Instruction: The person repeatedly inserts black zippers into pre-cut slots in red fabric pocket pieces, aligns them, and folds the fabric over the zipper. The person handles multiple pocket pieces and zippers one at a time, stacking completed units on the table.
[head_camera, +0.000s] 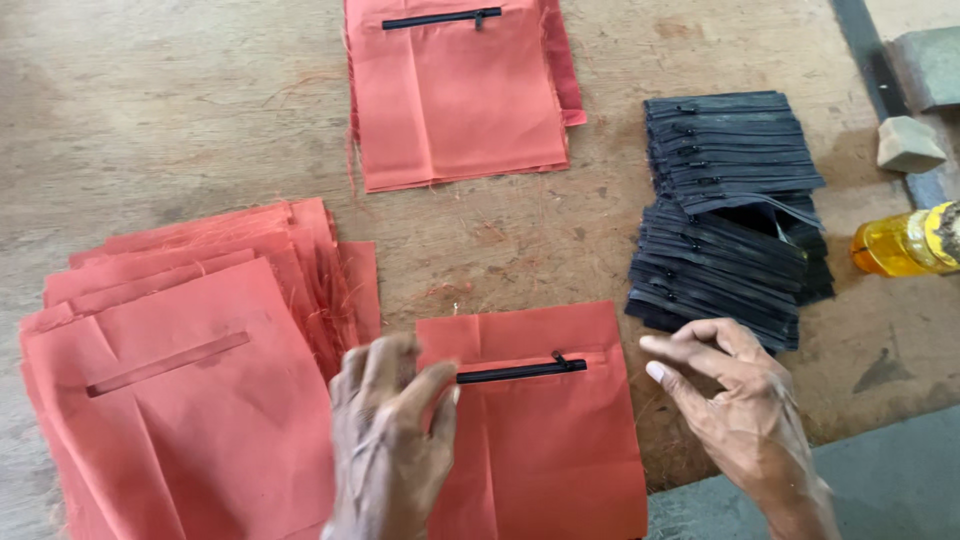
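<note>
An orange-red fabric piece (545, 440) with a black zipper (520, 371) set in its slot lies in front of me on the wooden table (180, 110). My left hand (385, 440) rests on the piece's left edge, its fingertips at the zipper's left end. My right hand (735, 400) hovers just right of the piece with fingers spread and curled, holding nothing. A pile of black zippers (725, 210) lies just beyond my right hand.
A fanned stack of orange-red pieces with empty slots (180, 370) lies at the left. A stack of pieces with zippers fitted (455, 95) sits at the far middle. At the right edge are a yellow bottle (905, 243), a pale block (908, 145) and a grey slab (880, 470).
</note>
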